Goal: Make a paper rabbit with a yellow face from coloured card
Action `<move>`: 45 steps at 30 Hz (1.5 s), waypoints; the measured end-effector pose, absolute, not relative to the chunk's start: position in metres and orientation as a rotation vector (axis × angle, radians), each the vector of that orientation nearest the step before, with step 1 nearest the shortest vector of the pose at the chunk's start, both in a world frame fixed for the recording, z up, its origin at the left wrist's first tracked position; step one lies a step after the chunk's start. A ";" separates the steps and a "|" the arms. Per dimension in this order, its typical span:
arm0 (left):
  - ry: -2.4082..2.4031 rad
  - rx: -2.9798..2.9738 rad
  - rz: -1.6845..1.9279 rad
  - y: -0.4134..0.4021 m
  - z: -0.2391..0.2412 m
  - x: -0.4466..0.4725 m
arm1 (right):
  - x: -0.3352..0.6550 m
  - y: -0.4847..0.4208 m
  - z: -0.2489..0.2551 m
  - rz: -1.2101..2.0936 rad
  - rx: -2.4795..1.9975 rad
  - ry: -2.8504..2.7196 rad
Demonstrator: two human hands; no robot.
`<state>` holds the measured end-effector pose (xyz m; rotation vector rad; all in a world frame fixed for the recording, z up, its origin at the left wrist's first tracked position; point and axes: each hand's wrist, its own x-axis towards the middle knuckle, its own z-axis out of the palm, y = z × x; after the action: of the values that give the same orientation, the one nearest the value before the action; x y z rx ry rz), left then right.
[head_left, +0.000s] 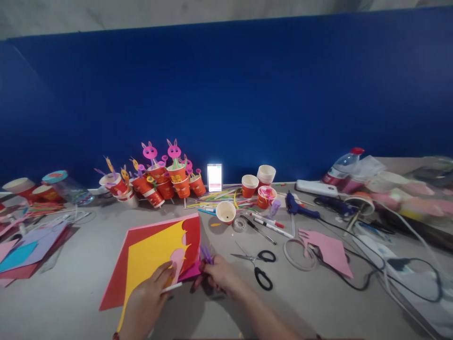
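Observation:
My left hand lies over the yellow sheet with its fingers bent together around a white stick. A light pink paper piece shows beside those fingertips. Close to its right, my right hand is closed on slim purple strips that point upward. A magenta paper piece lies between the two hands, touching or just beside the right fingertips; I cannot tell which. Under the yellow sheet is a red sheet. Black-handled scissors lie spread to the right of my right hand.
Decorated red cups stand at the back, near a lit phone screen. A white paper cup, a tape roll, pens and a blue glue gun lie ahead. Cables and cut pink paper occupy the right.

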<state>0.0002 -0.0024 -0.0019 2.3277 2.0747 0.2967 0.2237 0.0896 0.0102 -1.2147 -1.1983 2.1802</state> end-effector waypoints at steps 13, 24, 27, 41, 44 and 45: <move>2.051 2.319 0.375 -0.004 -0.017 -0.029 | 0.214 0.083 0.001 2.153 -1.253 -1.498; 1.927 1.973 0.792 0.009 0.015 0.005 | 0.247 0.085 0.018 2.192 -1.093 -1.441; 1.709 1.560 0.991 0.022 0.038 0.037 | 0.269 0.085 0.021 2.250 -0.959 -1.227; 1.149 1.246 0.836 0.069 0.049 0.138 | 0.288 0.067 0.025 2.369 -0.862 -1.108; 1.227 1.094 0.989 0.068 0.045 0.131 | 0.301 0.062 0.027 2.306 -0.839 -1.088; 1.250 1.041 1.053 0.067 0.044 0.129 | 0.306 0.059 0.029 2.243 -0.854 -1.074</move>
<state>0.1292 0.0672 0.0439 1.0412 1.2499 1.0534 0.3058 0.0594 0.0286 -0.8539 -1.0739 2.2434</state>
